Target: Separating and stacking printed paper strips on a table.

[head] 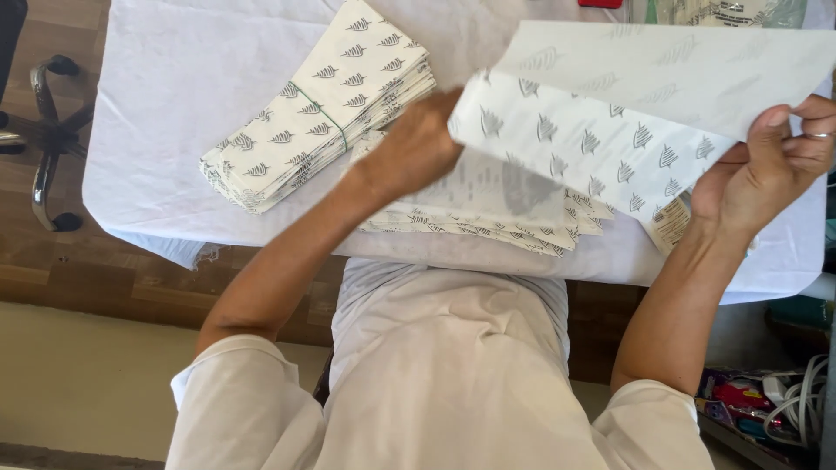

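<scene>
I hold a white paper bag (601,144) printed with grey leaf shapes above the table. My left hand (416,144) grips its left end, slightly blurred. My right hand (766,165) pinches its right edge between thumb and fingers, with a ring on one finger. A large thin white sheet (688,65) lies behind the bag. Under the bag rests a loose pile of the same printed bags (488,213). A banded bundle of bags (322,104) lies to the left of my left hand.
A white cloth (165,96) covers the table. An office chair base (43,130) stands on the wooden floor at far left. A basket of cables and coloured packets (775,400) sits low at the right. A red object (601,3) shows at the top edge.
</scene>
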